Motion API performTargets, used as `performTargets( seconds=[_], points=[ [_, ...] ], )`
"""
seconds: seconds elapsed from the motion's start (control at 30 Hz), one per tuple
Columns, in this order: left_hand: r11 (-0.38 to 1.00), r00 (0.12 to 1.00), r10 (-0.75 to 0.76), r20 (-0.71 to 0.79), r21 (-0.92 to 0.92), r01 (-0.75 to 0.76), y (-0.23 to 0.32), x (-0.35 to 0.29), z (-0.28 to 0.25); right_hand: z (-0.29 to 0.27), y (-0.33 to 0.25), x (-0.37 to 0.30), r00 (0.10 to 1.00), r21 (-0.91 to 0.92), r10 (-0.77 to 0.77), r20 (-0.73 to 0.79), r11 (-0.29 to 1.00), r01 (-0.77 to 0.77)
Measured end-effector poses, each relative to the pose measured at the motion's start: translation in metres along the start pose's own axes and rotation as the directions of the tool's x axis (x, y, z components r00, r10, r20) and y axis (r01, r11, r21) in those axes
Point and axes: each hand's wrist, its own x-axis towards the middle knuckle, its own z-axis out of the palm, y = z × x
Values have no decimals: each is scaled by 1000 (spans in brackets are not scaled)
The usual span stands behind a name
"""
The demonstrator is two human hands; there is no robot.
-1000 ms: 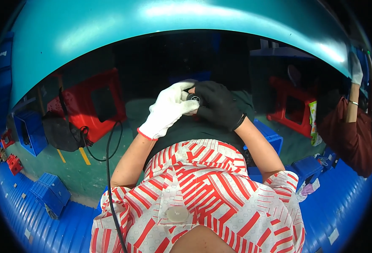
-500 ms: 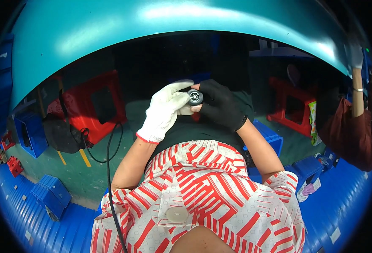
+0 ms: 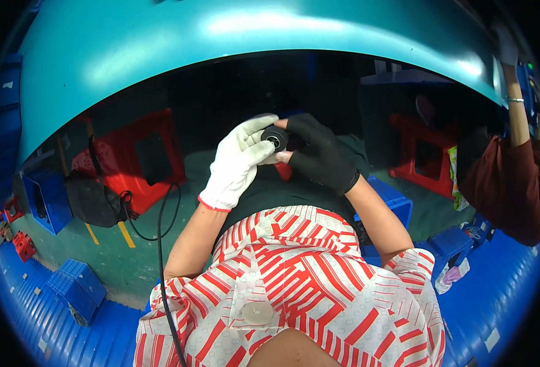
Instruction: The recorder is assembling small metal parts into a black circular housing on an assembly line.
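Observation:
A small toy wheel (image 3: 275, 137) with a black tyre and a pale, spoked hub is held up between my two hands, in front of my lap. My left hand (image 3: 234, 160), in a white knit glove with a red cuff, is closed on it, thumb across the hub's lower edge and fingers behind. From the other side, my right hand (image 3: 320, 151), in a black glove that leaves thumb and fingertip bare, pinches the tyre at its top and bottom right. Part of the wheel's rim is hidden by the white thumb.
A turquoise worktop (image 3: 160, 52) curves across the far side. Red plastic stools (image 3: 172, 153) stand left and right, with blue crates (image 3: 48, 199) around. A black cable (image 3: 160, 257) runs down my left. At the right edge a co-worker's arm (image 3: 517, 119) reaches to the worktop.
The wheel has turned in my fingers and shifted slightly left, so its hub now faces differently. The right thumb and finger have spread a little. The co-worker's arm has moved slightly.

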Motion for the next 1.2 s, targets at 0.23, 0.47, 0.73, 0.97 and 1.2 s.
performTargets(
  seconds=[0.23,0.47,0.73,0.97,1.2],
  points=[
    [999,1000,-30,3,27,30,2,-6,9,-2,-4,-3,966,-551,-258,17,804,225],
    [993,998,-55,18,-101,57,0,-7,4,2,2,-7,967,-512,-245,-63,840,180],
    [998,997,-55,-48,-30,53,-1,-7,4,3,4,-17,988,-127,12,-157,991,-32],
    [999,998,-41,-42,2,42,-3,-8,3,8,8,-14,987,-30,76,-139,996,-81],
    [1000,991,-8,-130,26,11,-3,3,-1,-4,3,-14,989,-63,59,-139,996,-68]
  ],
)
